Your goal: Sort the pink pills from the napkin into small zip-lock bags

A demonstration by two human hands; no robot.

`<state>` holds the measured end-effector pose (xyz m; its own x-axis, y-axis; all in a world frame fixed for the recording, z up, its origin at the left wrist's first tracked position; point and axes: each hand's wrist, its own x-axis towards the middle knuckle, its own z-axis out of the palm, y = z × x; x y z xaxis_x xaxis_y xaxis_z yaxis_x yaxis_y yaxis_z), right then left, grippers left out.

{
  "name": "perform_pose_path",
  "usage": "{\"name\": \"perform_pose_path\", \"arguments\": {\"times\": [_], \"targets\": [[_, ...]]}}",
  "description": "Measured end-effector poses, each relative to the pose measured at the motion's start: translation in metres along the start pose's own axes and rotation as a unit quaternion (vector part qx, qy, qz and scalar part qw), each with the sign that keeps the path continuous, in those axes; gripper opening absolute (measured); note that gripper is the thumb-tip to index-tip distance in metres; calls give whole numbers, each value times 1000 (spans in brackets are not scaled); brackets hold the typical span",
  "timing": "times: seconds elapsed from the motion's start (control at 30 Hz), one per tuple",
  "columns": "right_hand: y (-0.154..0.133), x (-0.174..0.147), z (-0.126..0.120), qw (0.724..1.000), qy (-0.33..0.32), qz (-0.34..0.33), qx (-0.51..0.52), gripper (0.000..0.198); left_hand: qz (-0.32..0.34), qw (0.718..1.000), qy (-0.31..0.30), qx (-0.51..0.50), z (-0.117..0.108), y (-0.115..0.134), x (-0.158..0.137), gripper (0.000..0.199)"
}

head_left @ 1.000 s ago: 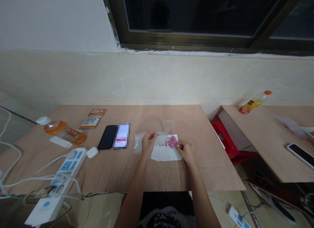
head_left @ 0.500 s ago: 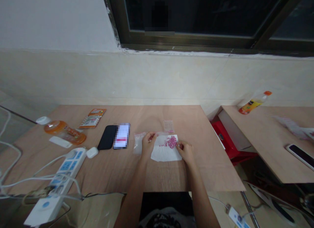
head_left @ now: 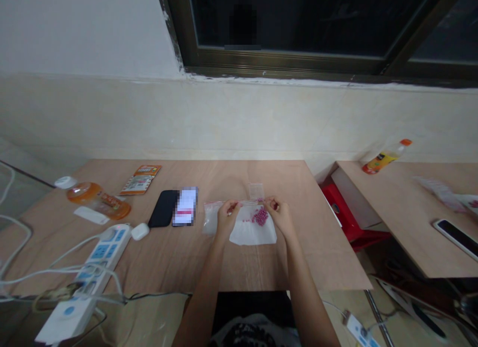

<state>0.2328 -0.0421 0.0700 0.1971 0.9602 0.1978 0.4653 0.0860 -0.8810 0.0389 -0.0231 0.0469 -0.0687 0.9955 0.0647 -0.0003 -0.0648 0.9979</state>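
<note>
A pile of small pink beads (head_left: 260,216) lies on a white sheet (head_left: 254,235), with a few loose beads left of it. My left hand (head_left: 226,221) is over the sheet's upper left side, thumb and fingertips pinched together. Just above and right of the pile, my right hand (head_left: 280,218) also has its fingertips closed in a pinch. Whatever either pinch holds is too small to make out. Under and beside my left hand lies a clear plastic bag (head_left: 210,221). Beyond the sheet is a small clear packet (head_left: 256,190) with pink bits near its lower edge.
Two phones, one black (head_left: 163,208) and one lit (head_left: 185,207), lie left of the bag. Farther left are a white charger (head_left: 140,231), a power strip (head_left: 102,257) with cables, an orange packet (head_left: 142,180) and a tipped bottle (head_left: 99,200). A red stool (head_left: 341,215) stands between the tables.
My right hand has moved up and slightly left, from the pile's right side to above its right edge. My left hand has barely moved.
</note>
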Motion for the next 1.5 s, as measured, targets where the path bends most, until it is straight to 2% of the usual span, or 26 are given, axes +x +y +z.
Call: {"name": "perform_pose_path", "arguments": {"times": [0.2,0.43,0.57,0.67,0.8,1.03,1.2,1.5], "targets": [[-25,14,12,998,-31,-54,16,27,11,1000,-15,15,0,2,1,15],[-31,10,22,992,-77,-88,-37,24,16,999,-23,18,1,1,3,15],[-29,10,19,991,-73,-100,-41,22,12,1000,-24,13,2,3,4,14],[-19,7,12,996,-45,-75,-25,24,7,1000,-19,9,2,4,4,14],[8,-3,0,999,-18,-25,-41,30,8,1000,-4,9,0,4,3,14],[56,-29,-8,979,-22,44,-197,27,1,1000,4,2,-1,5,2,15],[68,-37,-3,972,-42,57,-224,25,2,1000,8,-4,0,4,2,16],[71,-36,0,965,-56,53,-252,25,-3,1000,8,-6,-1,5,0,16]]}}
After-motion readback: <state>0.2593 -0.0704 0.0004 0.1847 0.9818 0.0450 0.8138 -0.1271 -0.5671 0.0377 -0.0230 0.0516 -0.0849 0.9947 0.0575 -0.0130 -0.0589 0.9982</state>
